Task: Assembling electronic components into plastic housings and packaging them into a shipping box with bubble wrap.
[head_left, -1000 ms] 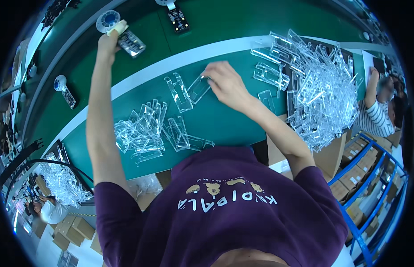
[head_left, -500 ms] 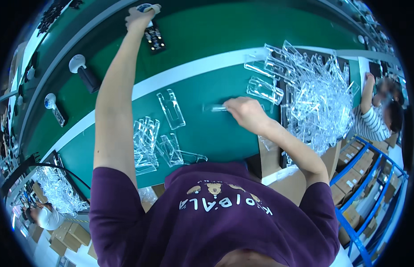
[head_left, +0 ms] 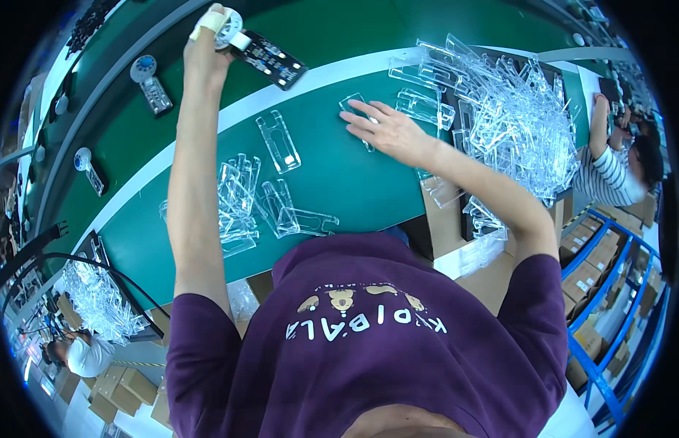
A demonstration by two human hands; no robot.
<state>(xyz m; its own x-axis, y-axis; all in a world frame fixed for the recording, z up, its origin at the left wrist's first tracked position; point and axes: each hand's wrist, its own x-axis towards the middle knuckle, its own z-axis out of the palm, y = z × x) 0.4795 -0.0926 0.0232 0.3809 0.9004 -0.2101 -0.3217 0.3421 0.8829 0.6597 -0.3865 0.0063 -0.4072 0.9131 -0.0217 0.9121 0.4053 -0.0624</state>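
Over the green conveyor, my left hand (head_left: 208,45) grips the round white head of a small device (head_left: 270,60). Its flat black body, dotted with pale squares, points to the right. A yellowish wrap covers one of that hand's fingers. My right hand (head_left: 389,133) is spread with fingers apart over a clear plastic frame (head_left: 352,104) on the teal worktop, partly hiding it. Another clear frame (head_left: 278,141) lies alone between my arms. Close by my left forearm is a loose group of clear plastic frames (head_left: 237,193).
A large heap of clear frames (head_left: 522,131) fills a dark tray at the right. Two similar round-headed devices (head_left: 154,95) lie on the conveyor (head_left: 398,25) at left. A blue rack (head_left: 602,350) holds cartons. A co-worker in a striped sleeve (head_left: 609,179) sits at far right.
My left hand has pulled the device nearer and swung its black body rightward. My right hand has let go of the clear frame, spreading its fingers, and shifted slightly away from me.
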